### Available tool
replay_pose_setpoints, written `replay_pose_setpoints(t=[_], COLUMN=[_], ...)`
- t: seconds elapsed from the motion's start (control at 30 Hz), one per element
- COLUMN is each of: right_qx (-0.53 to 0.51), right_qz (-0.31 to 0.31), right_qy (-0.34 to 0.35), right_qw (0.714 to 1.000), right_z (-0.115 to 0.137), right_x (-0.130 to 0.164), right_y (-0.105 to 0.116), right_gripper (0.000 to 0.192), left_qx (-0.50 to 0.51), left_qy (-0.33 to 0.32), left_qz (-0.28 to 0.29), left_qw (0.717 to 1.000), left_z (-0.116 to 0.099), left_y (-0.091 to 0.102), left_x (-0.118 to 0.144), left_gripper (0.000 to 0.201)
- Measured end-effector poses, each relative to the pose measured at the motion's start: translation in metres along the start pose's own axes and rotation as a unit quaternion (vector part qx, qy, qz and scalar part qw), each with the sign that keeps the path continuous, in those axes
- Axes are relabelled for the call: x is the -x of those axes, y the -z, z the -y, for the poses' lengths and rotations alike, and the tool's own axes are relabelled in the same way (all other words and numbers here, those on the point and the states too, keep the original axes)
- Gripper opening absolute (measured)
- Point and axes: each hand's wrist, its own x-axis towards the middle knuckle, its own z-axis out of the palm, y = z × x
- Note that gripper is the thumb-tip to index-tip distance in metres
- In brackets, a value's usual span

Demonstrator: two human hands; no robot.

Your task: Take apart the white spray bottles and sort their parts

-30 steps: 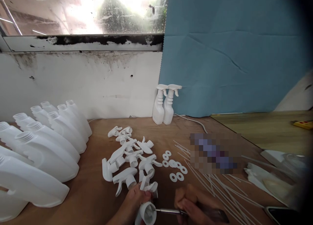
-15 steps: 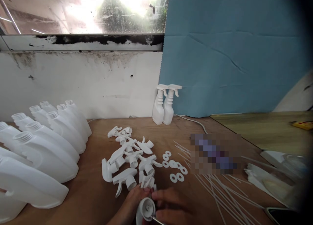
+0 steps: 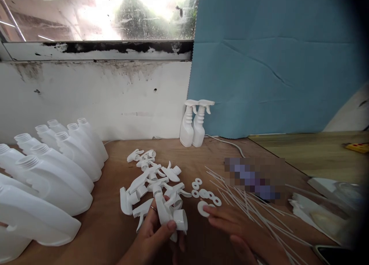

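Observation:
My left hand (image 3: 152, 230) is closed around a white trigger sprayer head (image 3: 164, 211), whose round collar (image 3: 180, 219) faces right. Over the washers, my right hand (image 3: 236, 226) has its fingers stretched out. Its index fingertip touches a flat white ring washer (image 3: 203, 209) and partly covers another beside it. Several more washers (image 3: 203, 193) lie just beyond the fingers. Past my left hand, more white sprayer heads (image 3: 144, 178) lie in a loose heap. Part of my right palm is out of sight, so I cannot tell whether anything rests in it.
Several white bottles without tops (image 3: 72, 153) stand at the left. Two bottles with sprayers (image 3: 192, 128) stand by the wall. Thin white tubes (image 3: 248, 207) lie scattered at the right, near a blurred patch (image 3: 250, 178), a clear plastic bag (image 3: 323, 215) and a dark phone-like object (image 3: 331, 254).
My left hand has lifted and turned the sprayer head, so its collar now points right. My right hand has left the sprayer head and moved right onto the washers.

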Motion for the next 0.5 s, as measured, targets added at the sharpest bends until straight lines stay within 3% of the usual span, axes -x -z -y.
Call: replay_pose_setpoints(t=[0.07,0.1,0.17,0.23,0.37,0.5], right_qx=[0.015,0.012,0.001,-0.008,-0.027,-0.034], right_qz=[-0.022,-0.043,-0.099,-0.141,-0.153,-0.137], right_qy=[-0.072,-0.099,-0.133,-0.144,-0.187,-0.194], right_qw=[0.997,0.994,0.986,0.979,0.970,0.971], right_z=[-0.005,-0.008,-0.013,-0.015,-0.015,-0.011], right_x=[0.000,0.000,0.000,-0.001,-0.003,-0.004], right_y=[0.003,0.003,0.001,-0.003,-0.007,-0.006], right_gripper=[0.028,0.029,0.031,0.033,0.032,0.032], left_qx=[-0.167,-0.262,-0.431,-0.537,-0.617,-0.642], left_qy=[-0.043,-0.064,-0.107,-0.131,-0.127,-0.083], left_qz=[-0.039,-0.055,-0.073,-0.075,-0.068,-0.076], left_qw=[0.984,0.961,0.893,0.830,0.773,0.758], left_z=[-0.020,-0.030,-0.047,-0.057,-0.058,-0.056], left_y=[-0.001,-0.001,0.000,0.003,0.013,0.027], left_x=[0.002,0.002,0.000,-0.004,-0.012,-0.016], left_gripper=[0.053,0.046,0.033,0.027,0.027,0.058])
